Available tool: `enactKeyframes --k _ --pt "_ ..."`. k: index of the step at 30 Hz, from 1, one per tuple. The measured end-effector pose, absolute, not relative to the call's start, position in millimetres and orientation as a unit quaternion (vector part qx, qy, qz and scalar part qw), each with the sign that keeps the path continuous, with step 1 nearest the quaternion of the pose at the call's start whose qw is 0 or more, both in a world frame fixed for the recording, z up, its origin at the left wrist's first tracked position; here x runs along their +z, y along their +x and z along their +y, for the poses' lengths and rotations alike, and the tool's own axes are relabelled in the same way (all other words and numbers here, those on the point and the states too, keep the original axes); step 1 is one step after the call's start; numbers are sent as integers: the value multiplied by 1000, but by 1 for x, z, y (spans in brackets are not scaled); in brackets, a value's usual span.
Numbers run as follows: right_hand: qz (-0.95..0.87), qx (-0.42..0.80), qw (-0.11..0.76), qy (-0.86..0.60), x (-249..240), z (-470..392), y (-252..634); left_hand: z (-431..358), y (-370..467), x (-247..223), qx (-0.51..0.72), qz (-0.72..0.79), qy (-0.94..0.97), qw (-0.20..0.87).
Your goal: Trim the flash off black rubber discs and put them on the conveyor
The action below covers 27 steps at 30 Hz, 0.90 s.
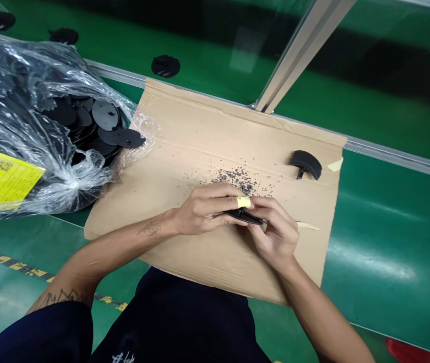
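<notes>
It was a factory line: green belt (207,60) at twelve o'clock, bagged black parts (101,126) at ten, aluminium rail (389,154).

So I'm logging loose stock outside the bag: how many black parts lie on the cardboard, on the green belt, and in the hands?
Black part on the cardboard: 1
Black parts on the green belt: 3
Black part held by left hand and right hand: 1
Total: 5

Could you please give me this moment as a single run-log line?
left hand: grips flat black plastic part | right hand: grips same part | below: brown cardboard sheet, black shavings | left: clear plastic bag of black discs
</notes>
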State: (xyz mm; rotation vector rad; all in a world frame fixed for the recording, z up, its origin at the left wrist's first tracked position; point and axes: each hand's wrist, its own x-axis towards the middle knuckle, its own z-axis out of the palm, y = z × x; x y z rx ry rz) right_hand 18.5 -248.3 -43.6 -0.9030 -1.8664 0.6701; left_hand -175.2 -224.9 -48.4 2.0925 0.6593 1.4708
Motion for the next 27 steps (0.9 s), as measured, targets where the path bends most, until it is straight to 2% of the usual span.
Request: enactKeyframes --k 8,15,20,27 --pt "-735 333 461 -369 -41 -249 16 -227 -176 -46 552 255 741 286" --pt "-662 459 459 -374 -37 -247 20 -219 -184 -37 458 220 651 563" --pt "-652 497 437 -370 -38 -246 21 -218 -183 -39 469 215 635 576" --pt "-665 447 467 -375 -38 -245 24 -220 -181 -41 464 211 647 567"
